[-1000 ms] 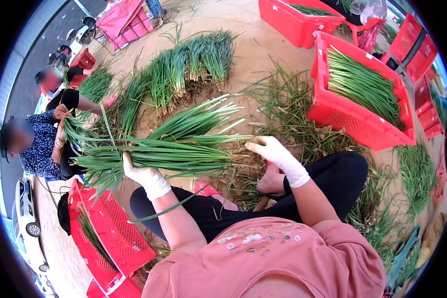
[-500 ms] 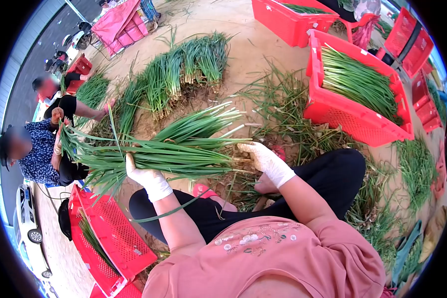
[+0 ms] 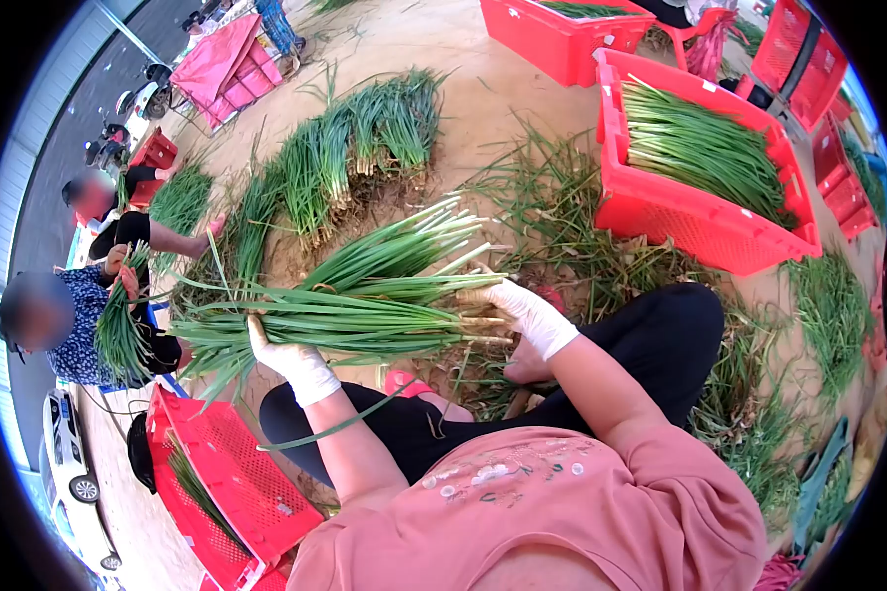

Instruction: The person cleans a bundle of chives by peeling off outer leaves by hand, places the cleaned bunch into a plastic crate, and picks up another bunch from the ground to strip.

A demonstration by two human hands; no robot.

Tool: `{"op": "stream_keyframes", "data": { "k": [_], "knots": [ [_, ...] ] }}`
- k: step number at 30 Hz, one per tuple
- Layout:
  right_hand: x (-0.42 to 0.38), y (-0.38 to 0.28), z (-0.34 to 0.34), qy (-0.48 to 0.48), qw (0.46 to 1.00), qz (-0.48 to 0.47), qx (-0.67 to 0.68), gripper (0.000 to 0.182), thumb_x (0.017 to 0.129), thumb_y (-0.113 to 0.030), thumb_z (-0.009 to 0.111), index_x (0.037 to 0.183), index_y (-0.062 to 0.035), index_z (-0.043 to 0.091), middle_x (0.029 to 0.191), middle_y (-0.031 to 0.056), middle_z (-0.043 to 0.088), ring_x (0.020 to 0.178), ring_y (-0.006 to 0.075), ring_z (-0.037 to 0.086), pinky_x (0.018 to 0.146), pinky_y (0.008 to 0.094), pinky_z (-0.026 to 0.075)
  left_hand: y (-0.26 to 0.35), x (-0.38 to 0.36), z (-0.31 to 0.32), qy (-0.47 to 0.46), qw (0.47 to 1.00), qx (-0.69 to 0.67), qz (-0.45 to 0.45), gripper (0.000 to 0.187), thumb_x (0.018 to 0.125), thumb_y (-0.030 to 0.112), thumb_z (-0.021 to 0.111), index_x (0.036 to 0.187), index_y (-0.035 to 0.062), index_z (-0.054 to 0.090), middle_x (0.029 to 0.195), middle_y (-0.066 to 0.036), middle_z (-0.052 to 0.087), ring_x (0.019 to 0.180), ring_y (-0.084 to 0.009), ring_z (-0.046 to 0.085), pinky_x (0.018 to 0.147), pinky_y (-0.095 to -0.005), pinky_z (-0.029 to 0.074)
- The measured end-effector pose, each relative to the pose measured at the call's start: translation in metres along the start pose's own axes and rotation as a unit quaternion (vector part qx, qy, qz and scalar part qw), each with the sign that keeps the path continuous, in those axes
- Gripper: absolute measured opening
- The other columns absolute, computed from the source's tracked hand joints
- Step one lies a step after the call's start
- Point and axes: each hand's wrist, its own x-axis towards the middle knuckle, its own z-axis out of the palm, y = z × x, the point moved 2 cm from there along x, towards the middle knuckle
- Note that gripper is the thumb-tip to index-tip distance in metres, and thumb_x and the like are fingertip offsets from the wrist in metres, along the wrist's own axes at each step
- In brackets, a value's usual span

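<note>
My left hand (image 3: 291,362), in a white glove, is closed around the leafy side of a bunch of chives (image 3: 365,323), thumb on top. White-gloved as well, my right hand (image 3: 522,307) grips the pale stem ends of the same bunch. The bunch lies sideways above my lap, leaves to the left, with a few brownish stem bases showing by the right fingers. Just beyond it, overlapping it in this view, is another pile of chives (image 3: 389,244) with whitish stems pointing right. One long loose leaf (image 3: 350,422) hangs across my left forearm.
Trimmed chives fill a red crate (image 3: 700,231) at the right. Rows of untrimmed chives (image 3: 355,148) stand ahead on the ground. Leaf scraps (image 3: 581,217) lie around my feet. Another red crate (image 3: 232,473) is at lower left; a co-worker (image 3: 84,325) sits beyond with a bunch.
The view has shifted slightly. My right hand has moved a little left along the stem ends; both hands keep the bunch. The co-worker's bunch now hangs downward, apart from my leaves.
</note>
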Motion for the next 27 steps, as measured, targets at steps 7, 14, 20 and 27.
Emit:
{"op": "stream_keyframes", "data": {
  "k": [7, 14, 20, 27],
  "knots": [
    [-0.008, -0.010, -0.006, 0.041, 0.979, 0.067, 0.189, 0.035, 0.078, -0.004, 0.046, 0.112, 0.0007, 0.051, 0.078, 0.0052, 0.061, 0.076, 0.0182, 0.061, 0.073, 0.0375, 0.053, -0.003, 0.004, -0.007, -0.022, 1.000, 0.004, -0.003, 0.028, 0.089, 0.024, 0.043, 0.103, 0.0028, 0.055, 0.100, -0.010, 0.057, 0.093, -0.0231, 0.055, 0.085, -0.0410, 0.046],
    [-0.016, -0.054, -0.108, 0.011, 0.868, -0.165, 0.469, 0.045, 0.061, -0.007, 0.045, 0.104, -0.0003, 0.053, 0.056, -0.0037, 0.029, 0.043, 0.0086, 0.025, 0.038, 0.0207, 0.022, -0.003, 0.004, -0.009, 0.007, 1.000, -0.003, -0.005, 0.032, 0.087, 0.027, 0.046, 0.106, 0.0023, 0.052, 0.104, -0.015, 0.055, 0.093, -0.0295, 0.055, 0.084, -0.0459, 0.046],
    [-0.058, -0.109, -0.164, 0.058, 0.819, -0.395, 0.413, 0.019, 0.057, -0.006, 0.046, 0.076, -0.0060, 0.047, 0.052, -0.0016, 0.029, 0.042, 0.0112, 0.024, 0.040, 0.0239, 0.022, 0.007, 0.012, -0.018, 0.011, 0.999, -0.042, -0.018, 0.030, 0.086, 0.026, 0.048, 0.103, 0.0023, 0.053, 0.104, -0.016, 0.055, 0.092, -0.0311, 0.055, 0.083, -0.0489, 0.046],
    [-0.105, -0.145, -0.150, 0.190, 0.832, -0.488, 0.183, 0.024, 0.068, -0.005, 0.045, 0.089, -0.0027, 0.057, 0.053, -0.0018, 0.035, 0.040, 0.0079, 0.025, 0.039, 0.0211, 0.022, 0.022, 0.010, -0.021, 0.040, 0.998, -0.037, 0.010, 0.025, 0.085, 0.025, 0.050, 0.097, 0.0039, 0.055, 0.099, -0.012, 0.057, 0.089, -0.0267, 0.056, 0.083, -0.0434, 0.047]
  ]
}}
